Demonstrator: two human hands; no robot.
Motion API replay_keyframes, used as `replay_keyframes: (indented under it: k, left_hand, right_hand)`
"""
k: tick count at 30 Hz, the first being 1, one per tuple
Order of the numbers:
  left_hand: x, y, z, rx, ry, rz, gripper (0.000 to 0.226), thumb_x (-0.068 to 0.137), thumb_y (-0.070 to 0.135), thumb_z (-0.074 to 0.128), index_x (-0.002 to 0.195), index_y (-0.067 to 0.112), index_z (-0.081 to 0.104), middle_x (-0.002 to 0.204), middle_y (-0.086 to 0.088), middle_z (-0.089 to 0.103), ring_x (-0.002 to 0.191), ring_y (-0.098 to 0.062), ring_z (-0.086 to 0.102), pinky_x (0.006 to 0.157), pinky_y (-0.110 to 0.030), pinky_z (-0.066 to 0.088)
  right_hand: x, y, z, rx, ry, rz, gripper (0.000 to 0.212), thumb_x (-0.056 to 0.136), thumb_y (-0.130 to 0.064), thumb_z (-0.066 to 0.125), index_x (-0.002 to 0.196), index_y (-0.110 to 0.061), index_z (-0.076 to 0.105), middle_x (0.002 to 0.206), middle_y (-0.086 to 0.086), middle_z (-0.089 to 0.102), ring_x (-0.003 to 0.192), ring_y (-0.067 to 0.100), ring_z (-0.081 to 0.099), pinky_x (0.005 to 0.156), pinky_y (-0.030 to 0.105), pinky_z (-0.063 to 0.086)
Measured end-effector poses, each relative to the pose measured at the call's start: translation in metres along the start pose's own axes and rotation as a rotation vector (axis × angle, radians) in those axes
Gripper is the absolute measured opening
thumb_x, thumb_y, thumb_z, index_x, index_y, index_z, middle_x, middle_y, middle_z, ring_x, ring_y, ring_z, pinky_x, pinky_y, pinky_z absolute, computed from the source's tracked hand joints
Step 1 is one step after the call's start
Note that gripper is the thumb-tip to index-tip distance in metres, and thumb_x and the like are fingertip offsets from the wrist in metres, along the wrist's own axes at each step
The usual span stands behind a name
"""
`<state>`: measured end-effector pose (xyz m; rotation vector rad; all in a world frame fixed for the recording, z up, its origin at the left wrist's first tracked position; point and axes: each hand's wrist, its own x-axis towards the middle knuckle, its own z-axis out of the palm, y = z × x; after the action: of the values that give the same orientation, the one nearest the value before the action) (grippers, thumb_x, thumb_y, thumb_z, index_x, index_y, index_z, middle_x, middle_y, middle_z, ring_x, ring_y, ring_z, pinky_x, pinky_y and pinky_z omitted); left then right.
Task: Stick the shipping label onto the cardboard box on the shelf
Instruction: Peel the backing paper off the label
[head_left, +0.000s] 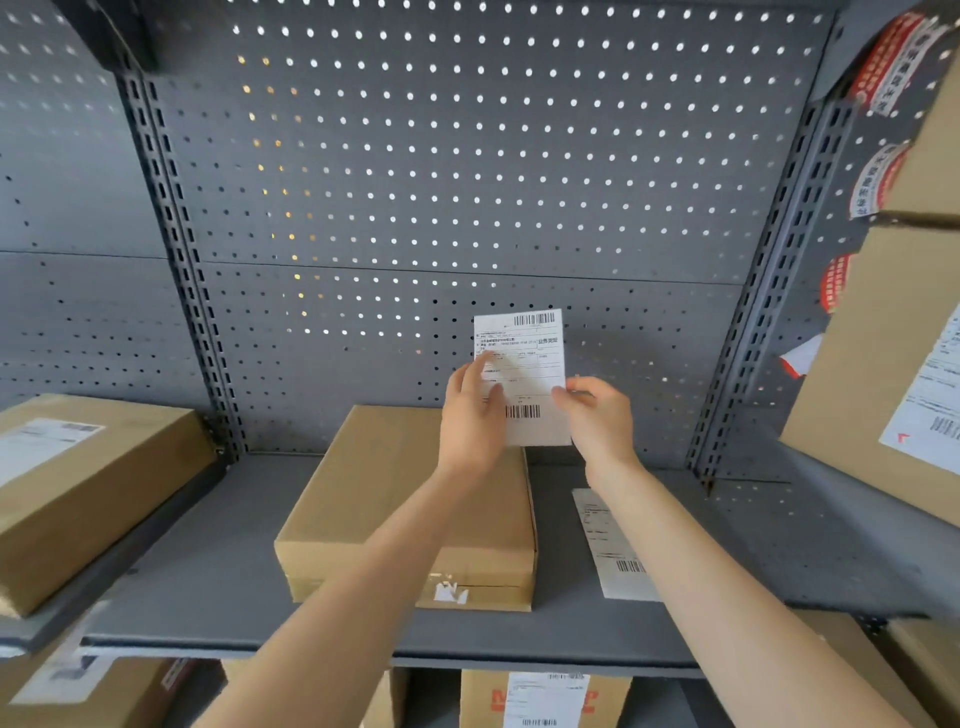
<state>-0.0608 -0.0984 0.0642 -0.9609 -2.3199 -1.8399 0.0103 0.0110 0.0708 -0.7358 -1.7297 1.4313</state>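
the shipping label (522, 371) is held upright in the air above the cardboard box (410, 512), pinched by the left hand (470, 421) and right hand (600, 418) at its sides, over a grey metal shelf (208, 587) backed by perforated pegboard (441, 156), another label (605, 545) lying beside the box.

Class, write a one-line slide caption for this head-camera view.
Both hands, left hand and right hand, hold a shipping label upright above an unlabelled cardboard box.
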Motion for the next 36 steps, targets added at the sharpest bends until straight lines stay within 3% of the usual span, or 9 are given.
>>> replay_keyframes:
  k: [4, 9, 13, 18, 21, 23, 25, 31, 36]
  left_hand:
    - [0.007, -0.012, -0.038, -0.139, 0.029, -0.090, 0.040, 0.098, 0.017, 0.041, 0.134, 0.033, 0.045, 0.129, 0.008, 0.045, 0.084, 0.013, 0.049, 0.069, -0.007, 0.038]
    - [0.014, -0.033, -0.081, -0.262, 0.044, -0.111, 0.038, 0.094, 0.015, 0.047, 0.129, 0.031, 0.052, 0.130, 0.014, 0.056, 0.099, -0.009, 0.060, 0.085, -0.020, 0.045]
    - [0.011, -0.046, -0.107, -0.306, 0.035, -0.114, 0.035, 0.094, 0.011, 0.047, 0.122, 0.028, 0.058, 0.109, 0.026, 0.060, 0.074, 0.007, 0.059, 0.070, -0.006, 0.046]
    - [0.011, -0.062, -0.121, -0.418, 0.016, -0.167, 0.033, 0.093, 0.007, 0.050, 0.119, 0.024, 0.061, 0.104, 0.017, 0.065, 0.073, 0.011, 0.062, 0.065, -0.005, 0.047]
    - [0.011, -0.069, -0.123, -0.446, -0.042, -0.206, 0.034, 0.090, 0.005, 0.052, 0.113, 0.028, 0.065, 0.112, 0.008, 0.067, 0.091, -0.001, 0.066, 0.081, -0.020, 0.054]
    - [0.011, -0.073, -0.122, -0.423, -0.070, -0.208, 0.036, 0.086, 0.011, 0.055, 0.108, 0.038, 0.066, 0.121, 0.003, 0.064, 0.110, -0.017, 0.061, 0.096, -0.041, 0.050]
    - [0.012, -0.078, -0.120, -0.372, -0.085, -0.209, 0.039, 0.081, 0.019, 0.054, 0.108, 0.045, 0.065, 0.124, 0.001, 0.061, 0.118, -0.023, 0.054, 0.099, -0.048, 0.047]
    - [0.011, -0.073, -0.117, -0.333, -0.098, -0.185, 0.039, 0.083, 0.020, 0.052, 0.107, 0.048, 0.064, 0.121, 0.005, 0.062, 0.110, -0.013, 0.061, 0.095, -0.040, 0.050]
    - [0.011, -0.065, -0.114, -0.435, -0.074, -0.181, 0.038, 0.091, 0.001, 0.050, 0.108, 0.030, 0.067, 0.105, 0.013, 0.069, 0.085, 0.002, 0.067, 0.077, -0.019, 0.054]
  right_hand:
    - [-0.006, -0.005, 0.043, 0.026, -0.035, 0.012, 0.017, 0.086, -0.017, 0.062, 0.102, -0.012, 0.065, 0.103, 0.006, 0.068, 0.096, 0.021, 0.062, 0.079, 0.031, 0.046]
    - [-0.017, -0.010, 0.087, 0.044, -0.083, 0.012, 0.015, 0.087, -0.018, 0.062, 0.101, -0.014, 0.064, 0.104, 0.004, 0.068, 0.096, 0.020, 0.061, 0.071, 0.026, 0.044]
    - [-0.027, -0.009, 0.112, 0.037, -0.101, 0.017, 0.015, 0.087, -0.020, 0.062, 0.101, -0.015, 0.063, 0.102, 0.001, 0.066, 0.094, 0.017, 0.060, 0.068, 0.025, 0.043]
    - [-0.036, -0.005, 0.129, 0.035, -0.094, 0.029, 0.007, 0.088, -0.019, 0.062, 0.095, -0.019, 0.061, 0.097, -0.002, 0.065, 0.090, 0.015, 0.059, 0.064, 0.019, 0.041]
    - [-0.039, -0.002, 0.132, 0.028, -0.075, 0.036, 0.007, 0.087, -0.019, 0.063, 0.093, -0.021, 0.062, 0.098, -0.001, 0.067, 0.091, 0.015, 0.061, 0.063, 0.021, 0.041]
    - [-0.040, -0.002, 0.131, 0.026, -0.070, 0.032, 0.006, 0.087, -0.019, 0.063, 0.092, -0.022, 0.062, 0.094, -0.003, 0.066, 0.087, 0.013, 0.060, 0.062, 0.021, 0.041]
    - [-0.040, 0.000, 0.129, 0.014, -0.068, 0.022, 0.005, 0.087, -0.019, 0.063, 0.091, -0.022, 0.063, 0.089, -0.007, 0.066, 0.082, 0.009, 0.059, 0.063, 0.020, 0.042]
    - [-0.038, 0.004, 0.111, 0.035, -0.166, 0.034, 0.016, 0.087, -0.027, 0.064, 0.096, -0.015, 0.068, 0.090, -0.003, 0.072, 0.081, 0.015, 0.065, 0.078, 0.032, 0.052]
    - [-0.040, 0.006, 0.083, -0.021, -0.303, 0.010, 0.017, 0.089, -0.025, 0.061, 0.095, -0.011, 0.070, 0.085, 0.009, 0.074, 0.070, 0.018, 0.065, 0.072, 0.037, 0.050]
